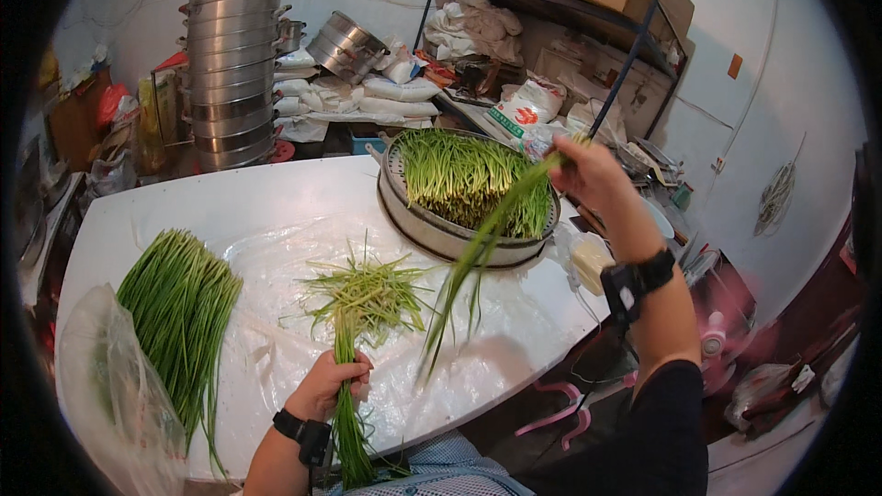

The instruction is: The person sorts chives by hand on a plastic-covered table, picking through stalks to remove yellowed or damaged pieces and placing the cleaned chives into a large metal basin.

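My left hand grips a bunch of garlic chives near the table's front edge, pale ends pointing away from me. Raised at the right, my right hand pinches a thinner strand of chives by one end, and its green tips hang down to the left. Between the hands lies a loose heap of pale chive trimmings on clear plastic sheeting. Behind it, a round perforated steamer tray bears a dense pile of chives. A large bundle of chives lies at the left, partly in a plastic bag.
A tall stack of metal steamer tiers stands beyond the white table. White sacks and a metal shelf rack line the back. A pink fan stands at the right, and a bagged yellowish block sits by the table's right edge.
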{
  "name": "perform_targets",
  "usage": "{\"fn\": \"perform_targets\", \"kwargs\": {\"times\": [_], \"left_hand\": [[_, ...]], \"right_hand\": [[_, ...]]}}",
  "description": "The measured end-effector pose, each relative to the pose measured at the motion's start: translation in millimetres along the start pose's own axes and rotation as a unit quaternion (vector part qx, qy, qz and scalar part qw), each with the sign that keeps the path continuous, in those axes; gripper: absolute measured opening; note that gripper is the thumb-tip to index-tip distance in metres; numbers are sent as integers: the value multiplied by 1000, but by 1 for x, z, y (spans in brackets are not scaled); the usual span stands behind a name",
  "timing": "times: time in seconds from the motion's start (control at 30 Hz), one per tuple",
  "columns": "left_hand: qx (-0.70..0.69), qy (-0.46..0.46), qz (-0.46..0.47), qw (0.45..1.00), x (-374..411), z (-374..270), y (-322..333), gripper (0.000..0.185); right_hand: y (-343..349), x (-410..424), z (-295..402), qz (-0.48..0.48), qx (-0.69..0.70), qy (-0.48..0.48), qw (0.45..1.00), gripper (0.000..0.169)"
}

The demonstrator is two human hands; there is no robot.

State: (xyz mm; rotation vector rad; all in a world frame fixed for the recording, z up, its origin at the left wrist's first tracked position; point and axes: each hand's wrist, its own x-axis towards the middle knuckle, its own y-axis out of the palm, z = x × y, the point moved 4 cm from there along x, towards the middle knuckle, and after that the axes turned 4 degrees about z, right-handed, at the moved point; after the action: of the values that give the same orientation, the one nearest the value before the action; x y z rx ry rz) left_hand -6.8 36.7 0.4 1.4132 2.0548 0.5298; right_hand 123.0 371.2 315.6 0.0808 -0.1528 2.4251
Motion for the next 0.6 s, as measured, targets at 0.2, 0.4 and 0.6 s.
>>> {"fn": "perform_targets", "kwargs": {"times": [0.2,0.4,0.6], "left_hand": [[-15,-27,-26,999,-2,-4,7,5],[1,-55,-25,998,3,1,1,9],[3,-71,-42,997,-2,-1,-5,12]], "right_hand": [[-1,95,92,-160,62,-307,936,22],[42,179,26,-230,-400,-554,693,7],[102,211,-172,148,-781,-169,583,15]]}}
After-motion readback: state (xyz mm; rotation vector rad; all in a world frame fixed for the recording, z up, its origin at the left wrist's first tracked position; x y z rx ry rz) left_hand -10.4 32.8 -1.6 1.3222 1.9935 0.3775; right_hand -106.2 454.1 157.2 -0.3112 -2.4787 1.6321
